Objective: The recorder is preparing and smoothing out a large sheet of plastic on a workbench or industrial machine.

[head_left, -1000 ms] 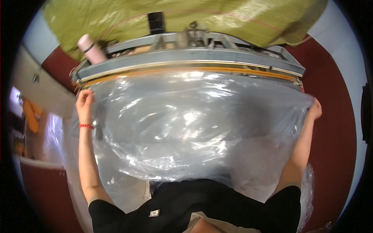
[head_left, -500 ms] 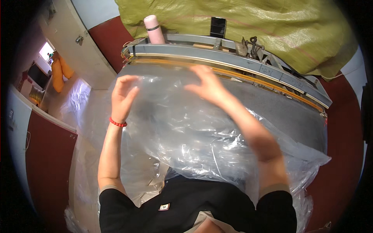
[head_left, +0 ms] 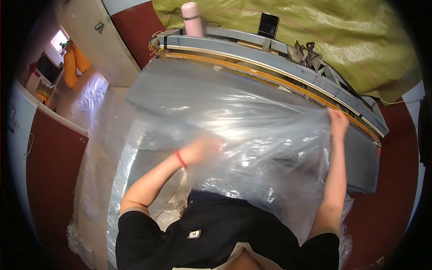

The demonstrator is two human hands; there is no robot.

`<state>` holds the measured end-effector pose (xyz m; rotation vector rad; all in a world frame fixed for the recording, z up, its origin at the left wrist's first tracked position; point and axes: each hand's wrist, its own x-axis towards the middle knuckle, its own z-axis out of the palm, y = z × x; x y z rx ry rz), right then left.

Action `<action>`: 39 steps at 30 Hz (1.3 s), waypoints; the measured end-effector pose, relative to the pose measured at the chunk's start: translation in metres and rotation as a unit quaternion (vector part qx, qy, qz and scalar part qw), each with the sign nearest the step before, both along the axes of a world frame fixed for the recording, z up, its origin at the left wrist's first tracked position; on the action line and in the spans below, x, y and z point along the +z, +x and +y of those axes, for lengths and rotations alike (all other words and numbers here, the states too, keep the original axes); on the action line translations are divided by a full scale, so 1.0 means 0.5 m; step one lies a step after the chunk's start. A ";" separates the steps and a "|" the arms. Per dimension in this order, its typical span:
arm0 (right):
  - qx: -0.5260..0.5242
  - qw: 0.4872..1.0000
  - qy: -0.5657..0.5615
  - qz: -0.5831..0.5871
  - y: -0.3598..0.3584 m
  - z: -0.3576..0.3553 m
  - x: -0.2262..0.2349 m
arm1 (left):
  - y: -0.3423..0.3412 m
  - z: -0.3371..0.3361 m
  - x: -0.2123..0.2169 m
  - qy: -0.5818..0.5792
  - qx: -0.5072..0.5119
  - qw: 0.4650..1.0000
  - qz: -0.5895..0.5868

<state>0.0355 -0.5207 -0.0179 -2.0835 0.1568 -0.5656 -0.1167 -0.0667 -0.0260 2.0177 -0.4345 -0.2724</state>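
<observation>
Clear plastic film (head_left: 252,130) across grey surface (head_left: 361,164), wearer's side of metal beam (head_left: 252,55). Likely light, limp, slippery, creases easily; best held by edge. Right hand (head_left: 338,122) near beam's right part, fingers pinched on film; half second ago farther left, spread. Left hand (head_left: 202,150) now farther from beam, blurred; fingers cannot tell.

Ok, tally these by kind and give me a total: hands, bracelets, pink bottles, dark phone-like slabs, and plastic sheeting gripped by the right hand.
Hands: 2, left hand and right hand
Red bracelet: 1
Pink bottle: 1
Dark phone-like slab: 1
Gripped clear plastic sheet: 1
Total: 6
</observation>
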 end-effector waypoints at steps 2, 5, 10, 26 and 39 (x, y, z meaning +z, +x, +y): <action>-0.067 0.996 -0.044 -0.027 -0.017 -0.178 -0.032 | -0.012 -0.034 0.018 0.044 -0.048 0.998 0.023; -0.085 0.992 -0.088 -0.024 -0.083 -0.325 -0.044 | 0.042 0.003 0.075 -0.014 0.060 0.998 0.030; -0.073 0.996 -0.057 -0.009 -0.150 -0.339 -0.041 | 0.186 0.080 0.176 0.129 0.259 0.945 -0.152; -0.211 0.964 -0.152 0.052 -0.338 -0.720 -0.115 | 0.062 0.090 -0.010 0.361 0.198 0.877 -0.247; -0.369 0.876 -0.275 0.148 -0.344 -0.620 -0.082 | 0.117 0.029 0.045 0.348 0.176 0.833 -0.391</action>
